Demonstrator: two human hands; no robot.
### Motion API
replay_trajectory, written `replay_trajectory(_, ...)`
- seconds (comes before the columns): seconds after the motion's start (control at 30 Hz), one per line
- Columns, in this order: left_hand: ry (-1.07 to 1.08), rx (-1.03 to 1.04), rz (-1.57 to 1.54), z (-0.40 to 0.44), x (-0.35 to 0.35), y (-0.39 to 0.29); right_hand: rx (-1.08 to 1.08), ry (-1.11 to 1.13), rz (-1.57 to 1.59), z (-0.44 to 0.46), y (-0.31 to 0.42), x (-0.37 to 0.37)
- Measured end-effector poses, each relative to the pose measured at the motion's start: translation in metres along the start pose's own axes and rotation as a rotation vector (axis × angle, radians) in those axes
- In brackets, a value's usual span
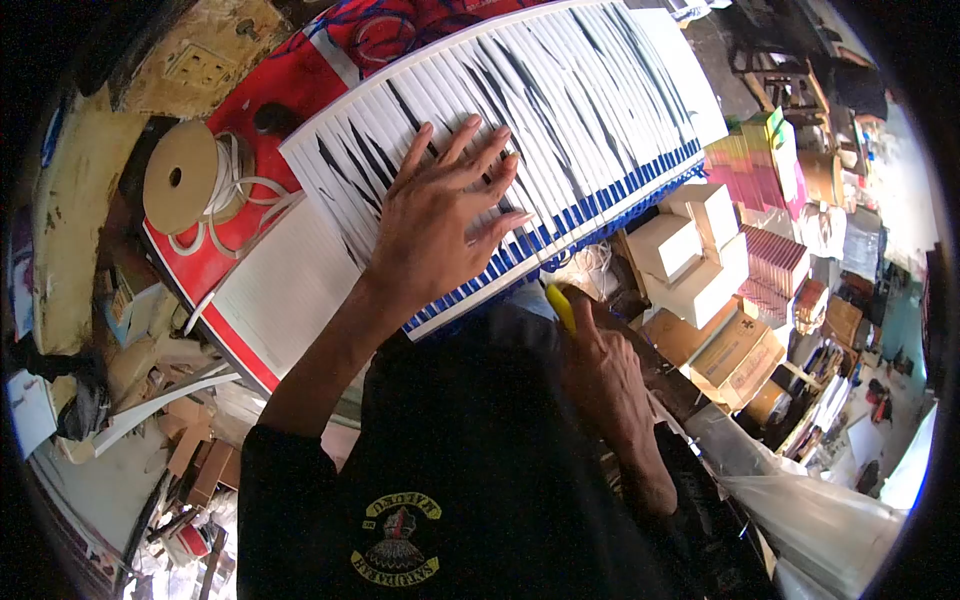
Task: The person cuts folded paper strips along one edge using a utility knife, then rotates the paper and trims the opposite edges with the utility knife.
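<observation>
A long row of books or paper blocks (560, 100) lies across the table, white with dark gaps between them and blue strips (610, 205) along the near edge. My left hand (445, 215) rests on top of the row, palm down with its fingers spread. Just below the near edge, my right hand (605, 365) is closed around a slim yellow-handled tool (561, 308). The tool's tip points toward the blue strips; whether it touches them I cannot tell.
A cardboard spool (182, 176) of white cord sits on the red table cover (245, 105) at left, beside white sheets (290, 280). White box-like stacks (690, 255), a cardboard box (738, 358) and pink-edged stacks (750, 165) stand at right. Plastic sheeting (810, 510) hangs lower right.
</observation>
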State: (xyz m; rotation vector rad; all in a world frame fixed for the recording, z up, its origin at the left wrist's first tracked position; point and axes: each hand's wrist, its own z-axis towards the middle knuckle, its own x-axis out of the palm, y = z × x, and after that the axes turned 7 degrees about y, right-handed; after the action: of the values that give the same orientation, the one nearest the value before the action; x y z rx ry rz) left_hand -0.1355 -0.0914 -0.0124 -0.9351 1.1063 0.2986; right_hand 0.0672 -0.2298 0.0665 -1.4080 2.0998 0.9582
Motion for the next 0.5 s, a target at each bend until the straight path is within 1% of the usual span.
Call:
replay_trajectory(0.03, -0.003, 0.012, -0.028, 0.000, 0.000, 0.002, -0.004, -0.008, -0.004, -0.005, 0.000, -0.005)
replay_trajectory(0.1, -0.003, 0.007, -0.062, -0.004, -0.001, 0.004, 0.100, 0.024, 0.116, -0.030, 0.003, -0.017)
replay_trajectory(0.13, 0.018, 0.023, -0.051, -0.004, -0.002, 0.006, 0.102, 0.028, 0.119, -0.036, 0.007, -0.023)
replay_trajectory(0.2, 0.043, 0.052, -0.037, -0.003, -0.004, 0.008, 0.100, -0.073, 0.249, -0.042, 0.013, -0.029)
replay_trajectory(0.23, 0.068, 0.042, -0.043, -0.002, -0.006, 0.008, 0.105, -0.076, 0.255, -0.041, 0.011, -0.023)
replay_trajectory(0.3, 0.091, 0.036, -0.043, 0.000, -0.009, 0.007, -0.091, -0.185, 0.293, -0.029, 0.008, -0.007)
replay_trajectory(0.33, 0.092, 0.024, -0.062, 0.000, -0.011, 0.005, -0.092, -0.118, 0.261, -0.022, 0.016, -0.015)
replay_trajectory(0.5, 0.080, 0.002, -0.088, 0.000, -0.013, 0.004, -0.152, -0.153, 0.227, -0.010, 0.010, -0.001)
